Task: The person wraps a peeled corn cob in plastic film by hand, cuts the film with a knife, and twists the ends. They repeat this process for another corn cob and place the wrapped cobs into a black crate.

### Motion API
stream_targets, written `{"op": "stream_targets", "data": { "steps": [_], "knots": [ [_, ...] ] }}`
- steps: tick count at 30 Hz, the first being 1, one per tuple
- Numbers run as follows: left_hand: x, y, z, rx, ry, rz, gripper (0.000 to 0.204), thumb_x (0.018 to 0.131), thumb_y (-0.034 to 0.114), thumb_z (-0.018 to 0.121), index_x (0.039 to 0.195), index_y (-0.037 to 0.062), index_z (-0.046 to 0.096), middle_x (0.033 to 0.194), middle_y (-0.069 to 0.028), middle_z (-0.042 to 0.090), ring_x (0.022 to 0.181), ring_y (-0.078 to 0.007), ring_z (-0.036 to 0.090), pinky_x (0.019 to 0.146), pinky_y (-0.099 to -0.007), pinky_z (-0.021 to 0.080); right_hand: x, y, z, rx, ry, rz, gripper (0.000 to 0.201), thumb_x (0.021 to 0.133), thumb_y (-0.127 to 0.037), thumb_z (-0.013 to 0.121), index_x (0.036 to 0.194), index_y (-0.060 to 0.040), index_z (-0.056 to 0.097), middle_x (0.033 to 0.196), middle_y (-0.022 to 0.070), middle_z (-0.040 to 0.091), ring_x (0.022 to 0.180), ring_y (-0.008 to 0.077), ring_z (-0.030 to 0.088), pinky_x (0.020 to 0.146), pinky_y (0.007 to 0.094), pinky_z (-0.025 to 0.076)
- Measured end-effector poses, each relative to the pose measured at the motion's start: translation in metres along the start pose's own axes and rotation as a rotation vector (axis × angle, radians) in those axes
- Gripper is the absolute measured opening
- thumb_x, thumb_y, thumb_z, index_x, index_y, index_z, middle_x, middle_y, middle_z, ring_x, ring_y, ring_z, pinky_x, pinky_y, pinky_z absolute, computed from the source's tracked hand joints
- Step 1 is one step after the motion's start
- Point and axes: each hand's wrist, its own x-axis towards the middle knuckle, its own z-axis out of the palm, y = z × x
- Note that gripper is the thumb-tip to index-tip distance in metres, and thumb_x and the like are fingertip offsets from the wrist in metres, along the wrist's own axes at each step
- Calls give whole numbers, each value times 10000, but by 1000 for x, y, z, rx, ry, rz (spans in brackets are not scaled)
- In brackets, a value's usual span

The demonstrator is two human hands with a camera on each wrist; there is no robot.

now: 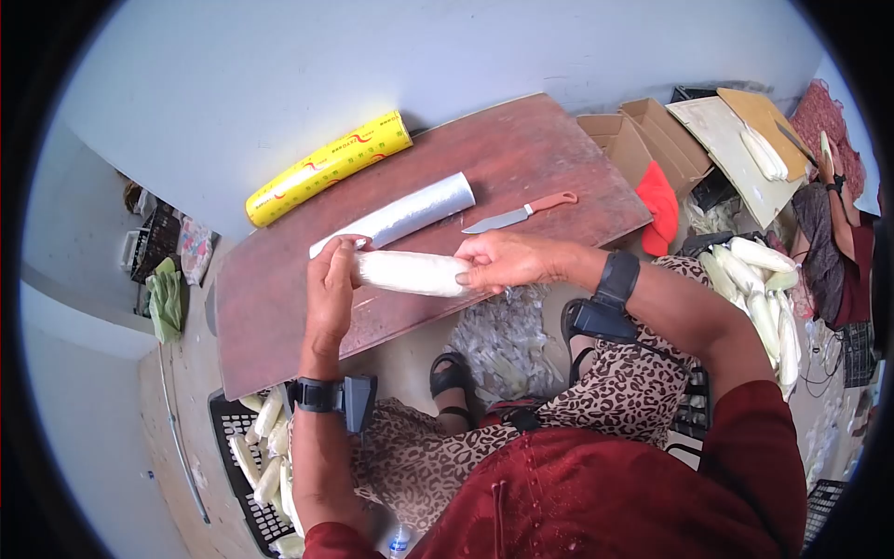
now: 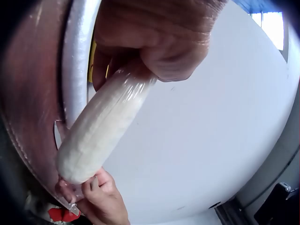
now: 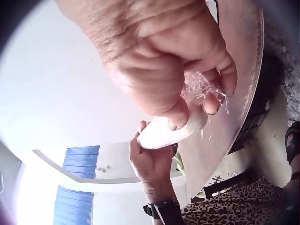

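Note:
Both hands hold a pale ear of corn level above the front part of the table, one hand at each end. Clear cling film covers it, shiny and creased near the left hand in the left wrist view. My left hand grips the left end. At the other end my right hand pinches with thumb and fingers, and a crumpled tuft of film sticks out between them. Just behind the corn lies a roll of cling film. A knife with an orange handle lies right of the roll.
The reddish table also bears a yellow printed roll along its back edge. A black crate of wrapped ears stands at the lower left. More ears are heaped at the right, near cardboard boxes and another person's arm.

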Motion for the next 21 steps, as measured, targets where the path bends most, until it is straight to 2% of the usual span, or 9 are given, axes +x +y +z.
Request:
{"op": "stream_targets", "data": {
  "steps": [2, 5, 6, 9, 10, 13, 14, 17, 21],
  "knots": [
    [-4, 9, -2, 142, -17, 20, 411, 961, 388, 528, 1004, -2, 651, 766, -55, 625, 651, -96, 567, 563, -244, 467, -1, -8, -7, -15, 10, 1, 420, 915, -339, 610, 1083, 46, 597, 754, 20, 556, 648, 78, 488, 563, 243, 410],
    [-7, 10, -9, 339, -158, 32, 416, 939, 389, 568, 957, -16, 661, 726, -41, 620, 626, -93, 548, 546, -257, 456, -14, -16, -17, -4, 20, -46, 412, 917, -347, 605, 1057, 41, 610, 753, 15, 550, 644, 78, 476, 555, 240, 399],
    [-10, 21, -9, 442, -186, 26, 500, 853, 459, 669, 950, -32, 657, 702, -48, 618, 640, -106, 553, 567, -283, 469, -13, -18, -17, 11, 13, -28, 416, 914, -355, 611, 1045, 39, 615, 760, 15, 555, 647, 78, 475, 562, 239, 399],
    [-17, 30, -8, 560, -213, 141, 626, 730, 530, 740, 967, -42, 649, 688, -80, 618, 657, -142, 580, 596, -311, 479, -7, -10, -15, 93, -61, -27, 418, 914, -359, 614, 1036, 41, 618, 755, 14, 553, 634, 73, 470, 535, 238, 393],
    [-19, 41, -4, 658, -228, 167, 675, 650, 554, 763, 953, -37, 645, 714, -139, 635, 679, -243, 636, 626, -356, 493, -5, -9, -14, 100, -76, -13, 415, 915, -360, 614, 1029, 39, 620, 747, 12, 549, 623, 72, 466, 523, 236, 389],
    [-23, 38, -1, 923, -294, 298, 703, 643, 578, 766, 976, -30, 650, 780, -168, 659, 718, -279, 654, 675, -357, 509, 1, -7, -7, 109, -103, 25, 398, 916, -360, 615, 988, 31, 625, 716, 5, 535, 588, 68, 453, 485, 233, 372],
    [-25, 39, 4, 953, -361, 264, 676, 633, 539, 785, 1018, 3, 640, 840, -206, 664, 781, -368, 656, 703, -400, 509, 3, -7, -4, 100, -97, 32, 388, 917, -359, 614, 961, 26, 625, 700, 3, 528, 573, 67, 449, 471, 232, 365],
    [-29, 27, 27, 1028, -487, 233, 614, 649, 509, 774, 985, 24, 607, 816, -212, 646, 803, -409, 631, 688, -445, 503, 10, 1, -2, 60, -112, 60, 374, 919, -361, 611, 876, 10, 617, 661, -2, 510, 541, 67, 438, 446, 234, 352],
    [-28, 11, 46, 910, -569, 89, 722, 662, 507, 789, 1131, 23, 530, 882, -243, 649, 892, -425, 626, 723, -458, 497, 15, 1, 3, -10, -106, 56, 375, 918, -357, 613, 796, -3, 597, 635, -5, 495, 523, 67, 432, 428, 234, 337]
  ]
}}
